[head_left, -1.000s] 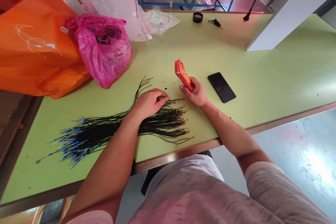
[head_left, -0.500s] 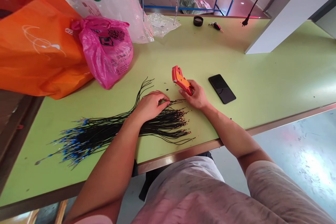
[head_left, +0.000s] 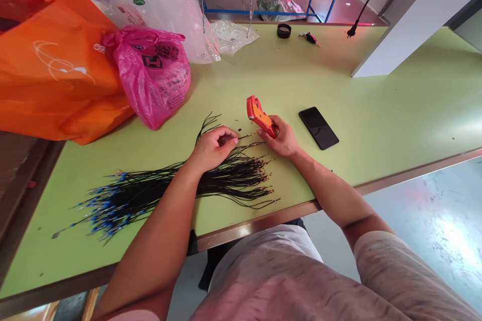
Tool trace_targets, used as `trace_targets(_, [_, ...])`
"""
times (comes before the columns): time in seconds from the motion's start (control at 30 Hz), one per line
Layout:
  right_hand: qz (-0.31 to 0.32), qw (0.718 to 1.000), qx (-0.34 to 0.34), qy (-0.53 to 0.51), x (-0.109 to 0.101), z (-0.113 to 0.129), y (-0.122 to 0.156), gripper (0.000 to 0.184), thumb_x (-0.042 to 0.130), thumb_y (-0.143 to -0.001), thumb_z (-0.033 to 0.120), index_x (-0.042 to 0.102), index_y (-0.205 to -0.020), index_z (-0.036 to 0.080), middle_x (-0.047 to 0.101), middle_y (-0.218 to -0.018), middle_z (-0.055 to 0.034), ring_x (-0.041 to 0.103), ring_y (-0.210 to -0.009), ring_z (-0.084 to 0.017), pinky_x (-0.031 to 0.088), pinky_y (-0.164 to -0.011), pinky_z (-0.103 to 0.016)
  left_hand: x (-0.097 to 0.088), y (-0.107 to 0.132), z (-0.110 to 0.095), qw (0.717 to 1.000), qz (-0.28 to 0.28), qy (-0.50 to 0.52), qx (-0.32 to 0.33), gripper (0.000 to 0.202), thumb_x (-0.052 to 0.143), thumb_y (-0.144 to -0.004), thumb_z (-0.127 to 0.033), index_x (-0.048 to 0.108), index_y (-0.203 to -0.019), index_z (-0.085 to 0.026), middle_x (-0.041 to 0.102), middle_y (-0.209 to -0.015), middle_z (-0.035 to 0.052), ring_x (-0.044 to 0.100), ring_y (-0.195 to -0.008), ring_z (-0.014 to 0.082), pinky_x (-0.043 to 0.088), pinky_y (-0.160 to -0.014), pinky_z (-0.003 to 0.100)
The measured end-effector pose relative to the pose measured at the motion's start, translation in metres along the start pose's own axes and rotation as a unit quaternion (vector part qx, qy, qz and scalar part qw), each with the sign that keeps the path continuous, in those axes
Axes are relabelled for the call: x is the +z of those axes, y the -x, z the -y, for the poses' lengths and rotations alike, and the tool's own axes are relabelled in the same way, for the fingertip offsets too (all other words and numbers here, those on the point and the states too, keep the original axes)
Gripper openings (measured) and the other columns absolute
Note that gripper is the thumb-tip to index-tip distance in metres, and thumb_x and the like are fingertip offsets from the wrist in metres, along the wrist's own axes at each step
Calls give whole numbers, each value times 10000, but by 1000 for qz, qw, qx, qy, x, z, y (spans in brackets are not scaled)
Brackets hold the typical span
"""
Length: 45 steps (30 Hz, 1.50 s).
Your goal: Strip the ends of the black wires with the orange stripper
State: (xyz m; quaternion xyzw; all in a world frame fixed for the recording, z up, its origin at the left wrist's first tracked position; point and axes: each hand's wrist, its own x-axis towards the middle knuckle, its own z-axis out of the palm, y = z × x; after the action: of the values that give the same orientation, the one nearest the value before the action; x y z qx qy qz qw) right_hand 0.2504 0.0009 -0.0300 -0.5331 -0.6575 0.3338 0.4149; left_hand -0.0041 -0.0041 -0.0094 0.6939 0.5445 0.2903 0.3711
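Note:
My right hand (head_left: 282, 139) is wrapped round the handles of a red and orange wire stripper (head_left: 260, 116), its head pointing up and away over the table. To the left of it, my left hand (head_left: 215, 148) pinches a thin black wire (head_left: 244, 136), whose end sticks out past the fingertips toward the tool. Under and in front of the left wrist lies a wide bundle of black wires (head_left: 226, 180). Blue and silvery terminals (head_left: 109, 205) tip its left ends; coppery bits show at its right ends. More loose wire ends rise behind the left hand.
A black phone (head_left: 319, 128) lies right of my hands on the green table (head_left: 376, 125). Pink (head_left: 158, 80) and orange bags (head_left: 56, 85) stand at the left. Toward the back are a black ring (head_left: 283, 30), keys (head_left: 310, 38), a hanging plug (head_left: 352, 30) and a white post (head_left: 399, 30).
My left hand has shifted slightly back and left, away from the bundle, with a wire between its fingers. My right hand and the wire stripper have hardly moved.

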Motion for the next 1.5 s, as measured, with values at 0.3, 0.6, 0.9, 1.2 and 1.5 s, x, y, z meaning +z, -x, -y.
trace_targets(0.3, [5,1000,-25,2,-3,3,1,442,712,-870,549,671,-1160,218,764,-1058,-75,644,-875,-225,557,-881,-407,3,1,1,998,13,48,-42,227,682,-853,-425,688,-941,-217,831,-902,59,753,-757,203,625,-760,342])
trace_targets(0.6, [90,985,-148,7,3,4,10,465,676,-774,330,675,-1214,180,779,-1081,-98,685,-907,-226,591,-906,-405,8,-3,6,990,19,134,-35,522,851,-785,-587,804,-1102,-174,864,-934,82,818,-866,259,663,-823,360])
trace_targets(0.9, [90,990,-96,-42,3,2,9,364,715,-887,376,665,-1195,189,765,-1029,-64,664,-850,-187,610,-845,-376,9,1,8,997,4,80,4,440,823,-839,-614,817,-955,-190,808,-832,41,682,-712,182,539,-708,297])
trace_targets(1.2, [166,962,-75,-204,7,6,13,349,730,-979,492,647,-1174,215,792,-1191,-121,718,-935,-193,631,-898,-395,17,-3,0,967,-29,250,-46,396,907,-767,-543,754,-889,-199,678,-725,5,583,-653,166,489,-632,299])
trace_targets(1.5, [172,970,-170,16,12,4,18,406,694,-843,282,666,-1234,174,776,-1061,-94,701,-903,-226,585,-868,-399,17,0,-1,952,-23,295,-73,362,917,-740,-490,759,-888,-200,700,-741,-10,605,-663,155,473,-633,275])
